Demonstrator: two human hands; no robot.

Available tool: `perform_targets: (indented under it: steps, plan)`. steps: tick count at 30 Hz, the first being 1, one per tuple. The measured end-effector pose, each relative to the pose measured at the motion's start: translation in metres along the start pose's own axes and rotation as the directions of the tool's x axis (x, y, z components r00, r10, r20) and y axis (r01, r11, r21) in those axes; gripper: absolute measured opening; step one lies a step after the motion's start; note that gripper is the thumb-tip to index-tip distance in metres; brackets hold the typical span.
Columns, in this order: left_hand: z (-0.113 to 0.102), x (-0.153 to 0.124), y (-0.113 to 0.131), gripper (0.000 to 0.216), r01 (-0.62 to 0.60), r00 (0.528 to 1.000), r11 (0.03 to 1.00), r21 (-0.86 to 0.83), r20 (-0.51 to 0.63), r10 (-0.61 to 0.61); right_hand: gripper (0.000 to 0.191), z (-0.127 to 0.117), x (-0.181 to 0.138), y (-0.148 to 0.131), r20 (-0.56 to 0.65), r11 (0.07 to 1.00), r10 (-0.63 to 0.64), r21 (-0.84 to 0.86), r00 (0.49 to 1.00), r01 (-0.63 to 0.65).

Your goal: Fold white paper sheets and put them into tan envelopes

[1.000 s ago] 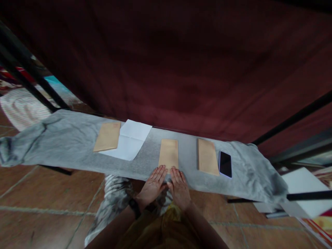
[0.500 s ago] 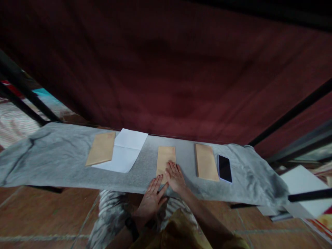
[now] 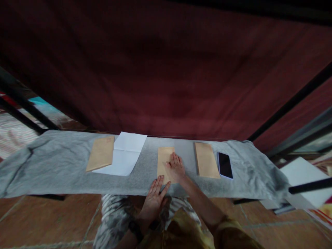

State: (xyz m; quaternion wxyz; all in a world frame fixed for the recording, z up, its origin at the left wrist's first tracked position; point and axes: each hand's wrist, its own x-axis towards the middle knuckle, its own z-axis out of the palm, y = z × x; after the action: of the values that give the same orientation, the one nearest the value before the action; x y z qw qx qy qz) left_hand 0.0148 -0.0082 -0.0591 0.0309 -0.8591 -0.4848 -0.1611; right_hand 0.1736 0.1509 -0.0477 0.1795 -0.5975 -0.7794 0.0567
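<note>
A brown paper envelope (image 3: 163,162) lies flat on the grey cloth (image 3: 140,180) straight in front of me. My right hand (image 3: 176,169) rests flat on its right side, fingers stretched away from me. At the near left corner, my left hand (image 3: 155,195) lies with its fingers spread, fingertips touching the envelope's lower edge. Neither hand grips anything. To the left, a pile of brown envelopes (image 3: 100,154) overlaps a creased white sheet of paper (image 3: 128,155). Another brown envelope stack (image 3: 206,160) sits to the right.
A dark-screened phone (image 3: 225,165) lies right of the right-hand stack. Behind the cloth-covered surface hangs a dark red curtain (image 3: 168,103), with black metal bars (image 3: 293,103) at both sides. White boards (image 3: 306,181) stand low at the far right, above the tiled floor (image 3: 59,218).
My right hand has slid up and to the right across the envelope, uncovering more of its lower part. My left hand stays near the bottom edge. The view has shifted slightly.
</note>
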Motion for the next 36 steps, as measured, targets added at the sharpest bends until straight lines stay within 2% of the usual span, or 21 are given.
perform_targets:
  steps: [6,10,13,16,19,25,31,34,36]
  plan:
    - [-0.003,0.003,0.002,0.071,0.000,1.000,0.999,0.038,-0.027,0.001,0.054,-0.004,-0.082,0.001,-0.072,0.991,-0.115,-0.073,0.991,0.109]
    - [-0.006,0.004,0.002,0.067,-0.004,0.999,0.999,0.034,-0.034,0.005,0.052,-0.022,-0.131,-0.001,-0.091,0.980,-0.173,-0.117,0.981,0.162]
    - [-0.008,0.004,0.003,0.061,0.003,0.999,1.000,0.012,-0.044,-0.002,0.052,-0.035,-0.152,0.000,-0.057,0.965,-0.238,-0.126,0.970,0.229]
    - [-0.009,0.011,0.008,0.053,0.041,0.998,0.999,-0.008,-0.050,-0.041,0.053,-0.040,-0.161,0.002,-0.035,0.960,-0.263,-0.113,0.964,0.257]
    - [-0.008,0.029,0.013,0.047,0.108,0.994,0.994,-0.012,-0.024,-0.109,0.051,-0.035,-0.163,0.005,-0.050,0.965,-0.252,-0.088,0.966,0.247]
    - [0.007,0.101,0.002,0.058,0.148,0.978,0.989,-0.022,0.155,-0.143,0.050,-0.030,-0.162,0.004,-0.116,0.971,-0.238,-0.044,0.964,0.234]
    - [0.023,0.166,-0.020,0.062,0.234,0.952,0.972,0.007,0.201,-0.231,0.058,-0.037,-0.163,0.000,-0.120,0.967,-0.252,-0.061,0.960,0.246]
    - [0.027,0.177,-0.026,0.061,0.260,0.945,0.966,0.007,0.202,-0.256,0.062,-0.034,-0.165,-0.001,-0.146,0.965,-0.256,-0.094,0.955,0.245]
    - [0.028,0.173,-0.026,0.061,0.264,0.947,0.964,0.015,0.185,-0.262,0.065,-0.030,-0.167,0.000,-0.160,0.961,-0.265,-0.124,0.951,0.247]
